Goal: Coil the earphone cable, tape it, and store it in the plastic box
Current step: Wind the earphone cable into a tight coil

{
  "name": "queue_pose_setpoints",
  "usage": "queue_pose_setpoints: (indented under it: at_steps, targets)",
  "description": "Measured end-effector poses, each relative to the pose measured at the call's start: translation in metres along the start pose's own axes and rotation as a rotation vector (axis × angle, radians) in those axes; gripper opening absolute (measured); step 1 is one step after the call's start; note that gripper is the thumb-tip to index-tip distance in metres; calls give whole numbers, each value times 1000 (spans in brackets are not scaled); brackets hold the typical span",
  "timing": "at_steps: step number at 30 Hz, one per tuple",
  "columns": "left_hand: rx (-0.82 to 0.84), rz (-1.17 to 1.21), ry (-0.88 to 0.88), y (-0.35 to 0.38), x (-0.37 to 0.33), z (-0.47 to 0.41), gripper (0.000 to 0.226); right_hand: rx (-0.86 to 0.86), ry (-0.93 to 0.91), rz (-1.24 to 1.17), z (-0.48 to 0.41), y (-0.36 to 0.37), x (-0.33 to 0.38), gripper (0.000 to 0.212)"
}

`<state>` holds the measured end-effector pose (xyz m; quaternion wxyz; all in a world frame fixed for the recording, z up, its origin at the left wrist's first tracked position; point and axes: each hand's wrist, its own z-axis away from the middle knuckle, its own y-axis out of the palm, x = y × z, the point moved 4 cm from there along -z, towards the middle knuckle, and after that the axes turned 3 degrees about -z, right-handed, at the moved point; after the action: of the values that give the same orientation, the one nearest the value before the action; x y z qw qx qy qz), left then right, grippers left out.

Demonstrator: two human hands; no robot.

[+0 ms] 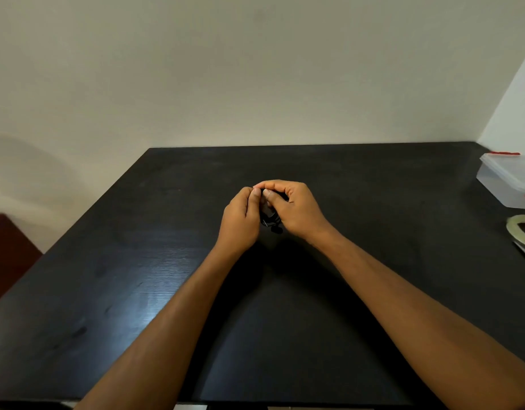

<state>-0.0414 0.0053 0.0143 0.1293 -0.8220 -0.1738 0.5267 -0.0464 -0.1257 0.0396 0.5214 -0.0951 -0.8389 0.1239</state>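
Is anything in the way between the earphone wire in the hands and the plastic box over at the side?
Nothing visible. The earphone cable sits bundled between the left hand and right hand. Only bare black table lies between it and the plastic box. The box's lid looks closed, though.

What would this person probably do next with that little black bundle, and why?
Probably reach the right hand to the clear tape roll at the table's right edge. Both hands, left hand too, pinch the black coiled earphone cable, which seems untaped.
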Motion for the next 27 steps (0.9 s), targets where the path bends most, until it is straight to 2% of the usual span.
queue_pose_setpoints:
  at_steps: [3,8,12,17,27]
  targets:
    - [-46,-33,13,1,-1,4,31,-24,59,-99,2,4,-3,25]
    - [-155,-1,5,-2,-5,8,29,-42,248,-442,4,12,-6,26]
    - [-211,80,-49,-1,-5,9,30,-74,301,-559,10,23,-4,23]
    - [-189,197,-142,5,-3,11,32,-153,296,-491,14,28,-3,25]
    - [-70,270,-183,12,-2,9,32,-223,264,-378,10,19,-9,27]
